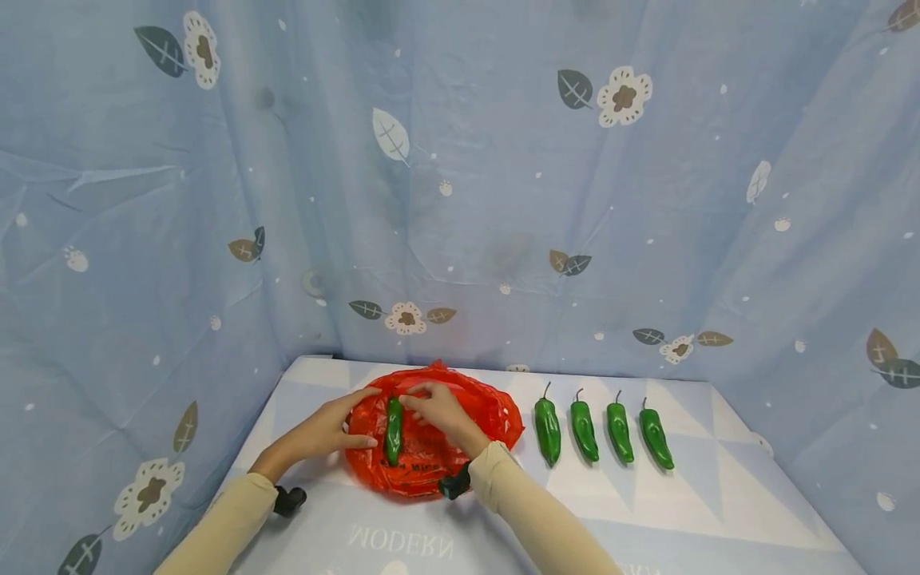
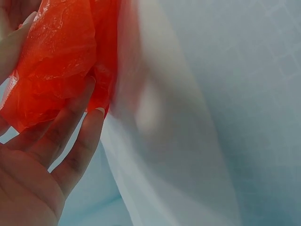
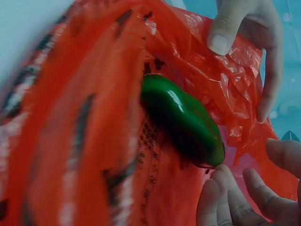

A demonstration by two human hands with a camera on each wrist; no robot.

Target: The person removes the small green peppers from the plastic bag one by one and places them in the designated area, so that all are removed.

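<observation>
A red plastic bag (image 1: pixel 442 455) lies spread on the table with its mouth open. Inside its left part is a green chili pepper (image 1: pixel 394 435), lengthwise to me. My left hand (image 1: pixel 327 427) holds the bag's left edge, thumb on the inner side and fingers behind the plastic, as the left wrist view shows. Over the bag, my right hand (image 1: pixel 442 411) has its fingertips at the pepper's far end. In the right wrist view the fingertips touch that end of the pepper (image 3: pixel 186 122), and the fingers are spread apart. The pepper's stem is hidden.
To the right of the bag, several green peppers (image 1: pixel 584 431) lie in a row with stems pointing away. They rest on a table (image 1: pixel 546 511) with a pale patterned cover. A blue floral curtain (image 1: pixel 489 200) closes off the back and both sides.
</observation>
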